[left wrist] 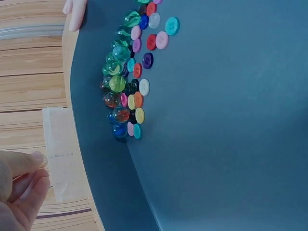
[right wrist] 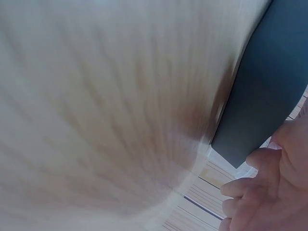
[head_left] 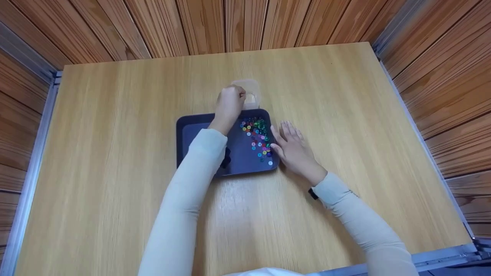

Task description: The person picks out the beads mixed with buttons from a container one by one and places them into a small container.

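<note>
A dark blue tray [head_left: 241, 165] holds small coloured buttons [left wrist: 162, 40] and glass marbles [left wrist: 117, 83], gathered along its right side. Just past the tray's far edge, a clear plastic container [head_left: 251, 88] stands on the table. Reaching across the tray, my left hand [head_left: 230, 101] hovers at the container's left side. Its thumb and fingers are bent and their tips come close together; whether anything small lies between them is unclear. My right hand [head_left: 294, 149] rests by the tray's right wall, fingers extended, with thumb and forefinger at the rim.
The wooden table [head_left: 115, 153] spreads around the tray. Wooden plank walls [head_left: 215, 27] enclose the back and sides, with metal rails [head_left: 30, 184] along the edges. A dark shape [head_left: 226, 158] shows in the tray beside the left forearm; its kind is unclear.
</note>
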Motion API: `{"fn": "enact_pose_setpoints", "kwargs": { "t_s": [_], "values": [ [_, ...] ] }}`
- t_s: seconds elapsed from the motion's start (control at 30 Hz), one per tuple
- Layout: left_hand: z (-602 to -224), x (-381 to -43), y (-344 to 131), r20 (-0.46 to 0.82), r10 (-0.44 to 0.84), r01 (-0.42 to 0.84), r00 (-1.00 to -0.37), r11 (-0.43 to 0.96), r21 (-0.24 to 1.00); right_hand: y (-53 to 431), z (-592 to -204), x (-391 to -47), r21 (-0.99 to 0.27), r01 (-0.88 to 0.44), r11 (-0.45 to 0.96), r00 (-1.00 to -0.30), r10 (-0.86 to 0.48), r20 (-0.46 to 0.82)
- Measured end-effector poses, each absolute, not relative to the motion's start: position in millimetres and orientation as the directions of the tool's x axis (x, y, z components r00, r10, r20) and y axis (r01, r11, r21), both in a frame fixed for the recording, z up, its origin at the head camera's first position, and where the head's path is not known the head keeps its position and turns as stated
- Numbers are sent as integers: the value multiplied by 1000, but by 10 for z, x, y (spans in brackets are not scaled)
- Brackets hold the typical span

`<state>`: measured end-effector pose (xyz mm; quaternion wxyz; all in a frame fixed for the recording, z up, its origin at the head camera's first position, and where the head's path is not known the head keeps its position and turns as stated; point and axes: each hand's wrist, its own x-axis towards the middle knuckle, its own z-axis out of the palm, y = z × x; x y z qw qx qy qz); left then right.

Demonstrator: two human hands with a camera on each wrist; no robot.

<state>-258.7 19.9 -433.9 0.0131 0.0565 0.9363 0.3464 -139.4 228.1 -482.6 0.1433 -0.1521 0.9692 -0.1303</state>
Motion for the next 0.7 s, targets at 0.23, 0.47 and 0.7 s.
{"fn": "enact_pose_setpoints", "kwargs": {
  "t_s": [0.23, 0.47, 0.7],
  "values": [
    [-4310, -2540, 167, -10, 80, 47, -997, 679, 733, 2280, -4830, -1385, -309, -255, 916, -915, -332, -229],
    [-4331, -2292, 134, -69, 52, -32, -996, 521, 853, 2276, -4821, -1388, -303, -257, 918, -911, -334, -242],
    [-4488, -1947, 185, -81, 97, -28, -992, 458, 889, 2282, -4815, -1394, -295, -254, 921, -910, -331, -251]
  ]
}}
